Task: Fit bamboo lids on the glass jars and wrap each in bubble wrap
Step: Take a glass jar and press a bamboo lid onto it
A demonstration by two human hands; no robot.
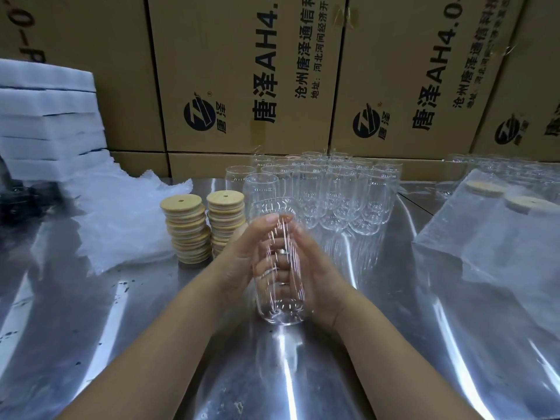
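1. Table (136, 328): bare, shiny steel nearest the person, so a dropped jar would land hard.
2. Jar (280, 310): held upright just above the table, open mouth up, no lid on it yet. The left hand (242, 256) and right hand (315, 277) cup it from either side, and the fingers (263, 225) curl round its wall; more fingers show through the glass behind it.
3. Handling, as I judge it: the glass is stiff, smooth, probably slippery and breakable. Grip the straight middle of the body rather than the rim, and steady it on the table before pressing a lid down.
4. Lids (186, 228): two stacks of bamboo discs just left of the hands; light and rigid, easy to lift by the edge.
5. Bubble wrap (121, 219): a soft, limp pile further left.
6. Jars (327, 189): a tight cluster of empty ones behind the hands.
7. Wrapped jars (500, 225): lidded ones at far right.
8. Boxes (242, 71) line the back.
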